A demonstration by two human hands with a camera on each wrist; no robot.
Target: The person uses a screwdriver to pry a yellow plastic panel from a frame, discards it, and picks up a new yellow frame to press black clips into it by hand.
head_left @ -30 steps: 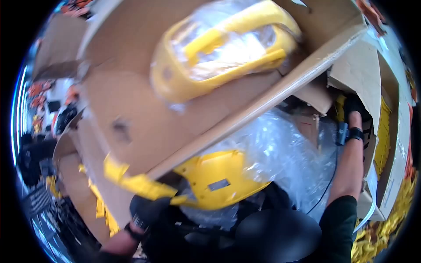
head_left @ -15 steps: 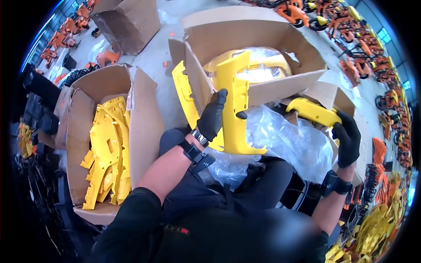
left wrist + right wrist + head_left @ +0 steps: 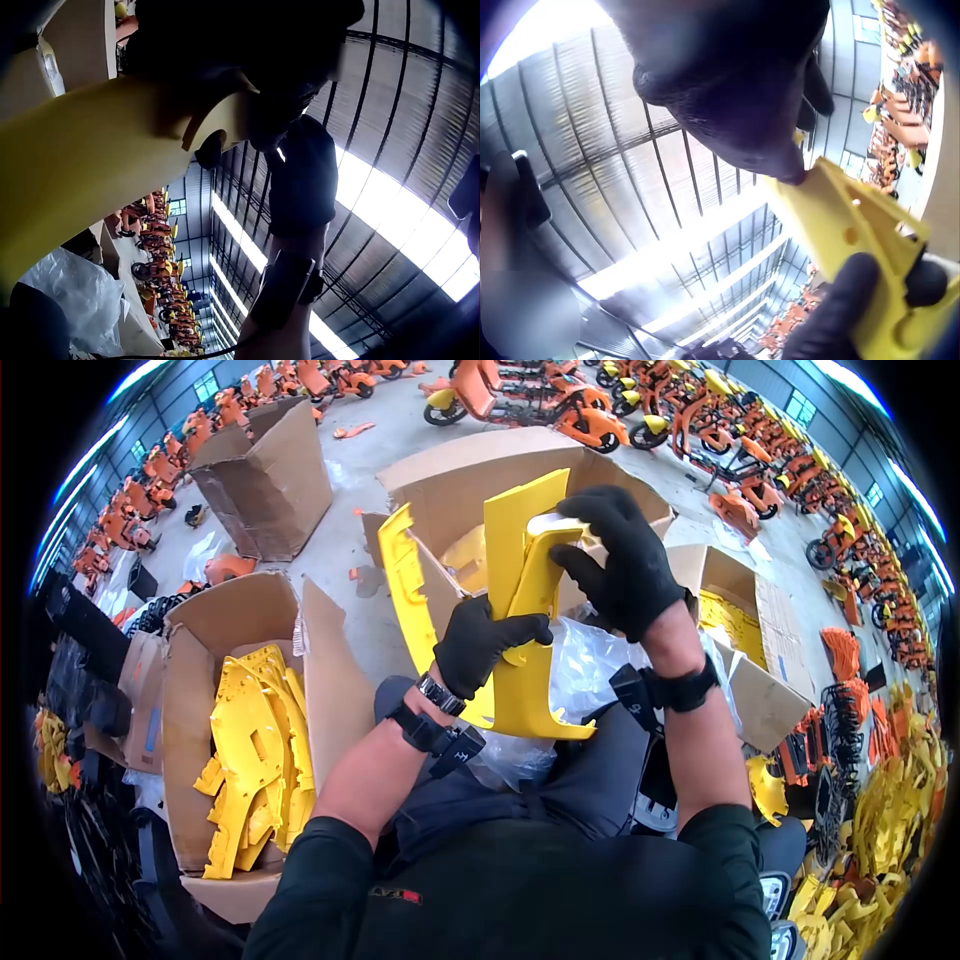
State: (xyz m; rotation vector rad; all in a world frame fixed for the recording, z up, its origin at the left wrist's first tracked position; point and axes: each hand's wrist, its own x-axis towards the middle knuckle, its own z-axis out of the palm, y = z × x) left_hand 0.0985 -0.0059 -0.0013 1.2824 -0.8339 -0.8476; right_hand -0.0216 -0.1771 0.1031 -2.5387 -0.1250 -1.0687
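In the head view the gloved left hand (image 3: 480,645) grips a stack of long yellow panels (image 3: 525,695) above the person's lap, the thumb lying across the front. A smaller curved yellow piece (image 3: 537,585) lies against the upper part of the stack. The gloved right hand (image 3: 625,560) pinches the top end of that smaller piece between thumb and fingers. Another slim yellow panel (image 3: 405,585) stands out at the left of the stack; whether the left hand holds it too, I cannot tell. The right wrist view shows yellow plastic (image 3: 825,225) between dark gloved fingers.
An open carton (image 3: 335,660) with yellow panels (image 3: 250,745) stands at the left. Behind the hands is a large carton (image 3: 430,485), and a smaller one (image 3: 775,695) stands at the right. Clear plastic wrap (image 3: 590,660) lies between. Orange scooters (image 3: 590,420) fill the background.
The right hand has come from the right-hand carton to the left hand, bringing the smaller yellow piece against the stack. The head view has tilted up, showing more of the hall.
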